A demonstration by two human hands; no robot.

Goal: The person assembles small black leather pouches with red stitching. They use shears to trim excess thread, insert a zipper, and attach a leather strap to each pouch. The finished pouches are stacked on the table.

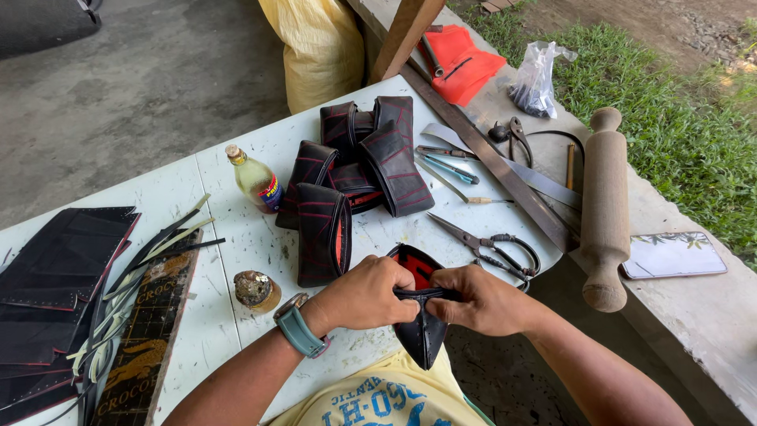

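Nearest the lens, the left hand [364, 293] and the right hand [478, 300] are both pinched shut on the top edge of a small black rubber pouch with a red lining [420, 315], holding it at the near edge of the white painted wooden worktop [236, 170]. The left wrist wears a teal-strapped watch [299, 326]. Just beyond the pouch lie black-handled scissors [489, 244] and a heap of finished black pouches with red stitching [355, 170]. To the left stand a small round tin [256, 290] and a glass bottle of yellowish liquid [256, 180], with black rubber sheets [55, 284] at the far left. A wooden rolling pin [605, 205] lies on the concrete ledge to the right.
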